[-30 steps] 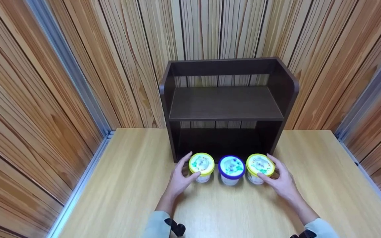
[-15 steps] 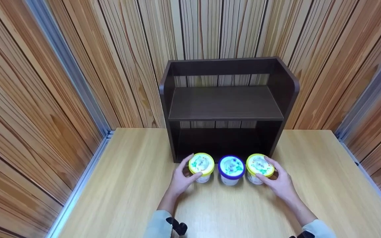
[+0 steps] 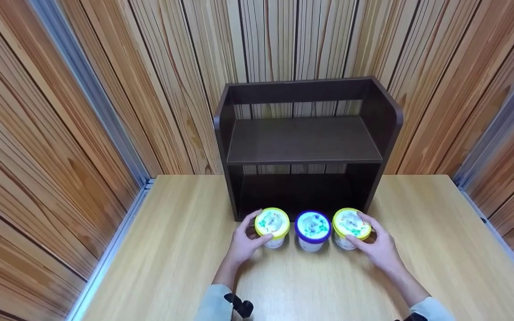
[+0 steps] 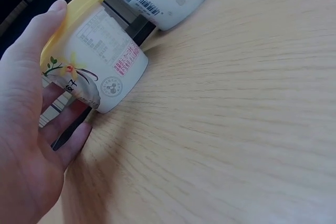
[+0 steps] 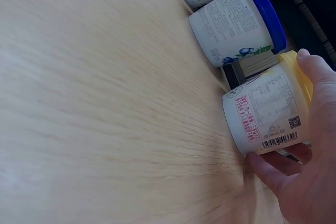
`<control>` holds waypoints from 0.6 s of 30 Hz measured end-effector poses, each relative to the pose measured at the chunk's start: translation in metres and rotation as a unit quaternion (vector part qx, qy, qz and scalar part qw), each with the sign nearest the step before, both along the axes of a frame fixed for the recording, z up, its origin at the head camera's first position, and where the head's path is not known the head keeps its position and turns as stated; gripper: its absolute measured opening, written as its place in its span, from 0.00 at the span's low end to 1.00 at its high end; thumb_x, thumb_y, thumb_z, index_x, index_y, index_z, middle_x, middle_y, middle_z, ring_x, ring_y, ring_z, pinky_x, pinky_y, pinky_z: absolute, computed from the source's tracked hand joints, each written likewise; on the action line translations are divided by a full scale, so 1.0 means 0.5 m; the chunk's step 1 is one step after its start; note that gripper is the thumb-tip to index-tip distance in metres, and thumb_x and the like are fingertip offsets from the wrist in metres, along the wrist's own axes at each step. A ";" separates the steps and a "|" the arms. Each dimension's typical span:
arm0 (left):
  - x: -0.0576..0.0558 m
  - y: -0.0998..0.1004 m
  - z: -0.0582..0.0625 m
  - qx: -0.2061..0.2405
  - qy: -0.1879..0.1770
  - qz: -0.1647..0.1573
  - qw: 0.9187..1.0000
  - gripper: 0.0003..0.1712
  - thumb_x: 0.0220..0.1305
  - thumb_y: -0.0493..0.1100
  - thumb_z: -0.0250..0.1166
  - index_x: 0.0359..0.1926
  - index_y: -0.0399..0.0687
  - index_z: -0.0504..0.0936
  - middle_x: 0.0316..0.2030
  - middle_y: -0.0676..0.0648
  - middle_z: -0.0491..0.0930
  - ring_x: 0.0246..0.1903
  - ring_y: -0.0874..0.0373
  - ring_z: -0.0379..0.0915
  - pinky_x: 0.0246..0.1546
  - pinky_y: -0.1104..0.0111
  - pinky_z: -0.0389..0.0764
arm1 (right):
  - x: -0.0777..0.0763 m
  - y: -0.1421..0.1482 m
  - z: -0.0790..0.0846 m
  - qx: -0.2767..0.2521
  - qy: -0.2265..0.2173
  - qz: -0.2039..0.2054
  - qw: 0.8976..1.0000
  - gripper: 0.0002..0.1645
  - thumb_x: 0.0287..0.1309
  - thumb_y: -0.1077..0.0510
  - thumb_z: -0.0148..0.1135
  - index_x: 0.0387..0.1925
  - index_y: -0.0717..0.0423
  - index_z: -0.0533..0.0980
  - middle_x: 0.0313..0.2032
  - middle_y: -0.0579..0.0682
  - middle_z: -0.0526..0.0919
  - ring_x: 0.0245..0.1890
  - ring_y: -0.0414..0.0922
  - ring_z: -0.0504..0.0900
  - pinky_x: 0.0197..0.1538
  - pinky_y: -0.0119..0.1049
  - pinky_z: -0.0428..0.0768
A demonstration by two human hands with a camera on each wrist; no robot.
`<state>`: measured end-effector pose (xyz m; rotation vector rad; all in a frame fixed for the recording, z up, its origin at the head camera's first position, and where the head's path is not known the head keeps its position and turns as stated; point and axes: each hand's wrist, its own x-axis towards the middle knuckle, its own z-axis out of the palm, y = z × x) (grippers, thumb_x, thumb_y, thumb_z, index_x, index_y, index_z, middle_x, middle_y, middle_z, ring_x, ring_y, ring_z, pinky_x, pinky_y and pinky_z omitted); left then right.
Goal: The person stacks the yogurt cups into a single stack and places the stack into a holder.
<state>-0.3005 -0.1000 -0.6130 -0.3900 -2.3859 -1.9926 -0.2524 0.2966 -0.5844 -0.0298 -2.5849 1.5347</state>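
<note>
Three white yogurt tubs stand in a row before the shelf. My left hand (image 3: pixel 242 244) holds the left yellow-lidded tub (image 3: pixel 272 223), its thumb at the lid's near edge and its fingers around the outer side. The right yellow-lidded tub (image 3: pixel 352 224) is held the same way from its right by my right hand (image 3: pixel 381 247). Between them stands a blue-lidded tub (image 3: pixel 312 226), touched by neither hand. The right wrist view shows blueberries printed on this blue-lidded tub (image 5: pixel 236 22). In the left wrist view, a flower is printed on the held tub (image 4: pixel 100 51), whose base is at the tabletop.
A dark brown two-tier shelf (image 3: pixel 305 139) stands directly behind the tubs, against the wood-panelled wall (image 3: pixel 185 53). The light wooden table (image 3: pixel 159 258) extends to both sides and toward me. Metal rails (image 3: pixel 114 240) border it left and right.
Both hands have closed in slightly on the outer tubs, their fingers nearer the lids than a second ago. The tubs stay in their places.
</note>
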 end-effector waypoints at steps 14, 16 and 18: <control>0.000 0.003 0.004 0.005 -0.006 -0.005 1.000 0.46 0.70 0.42 0.81 0.84 0.48 0.71 0.68 0.35 0.81 0.64 0.46 0.82 0.69 0.52 0.85 | -0.004 -0.014 0.022 -0.010 0.013 0.008 1.000 0.47 0.68 0.57 0.81 0.82 0.60 0.69 0.80 0.71 0.72 0.71 0.61 0.80 0.59 0.13 0.75; 0.000 0.002 0.004 0.005 -0.007 -0.005 1.000 0.46 0.70 0.43 0.81 0.83 0.48 0.71 0.68 0.34 0.81 0.64 0.45 0.83 0.70 0.51 0.86 | -0.005 -0.015 0.027 -0.012 0.014 0.010 1.000 0.47 0.69 0.57 0.81 0.82 0.60 0.69 0.81 0.70 0.71 0.73 0.64 0.78 0.59 0.12 0.75; 0.001 0.000 0.003 0.005 -0.007 -0.005 1.000 0.46 0.70 0.42 0.81 0.83 0.48 0.71 0.68 0.34 0.81 0.64 0.45 0.83 0.70 0.50 0.86 | -0.007 -0.016 0.032 -0.010 0.013 0.012 1.000 0.47 0.69 0.57 0.80 0.83 0.60 0.69 0.82 0.70 0.70 0.74 0.64 0.78 0.58 0.12 0.75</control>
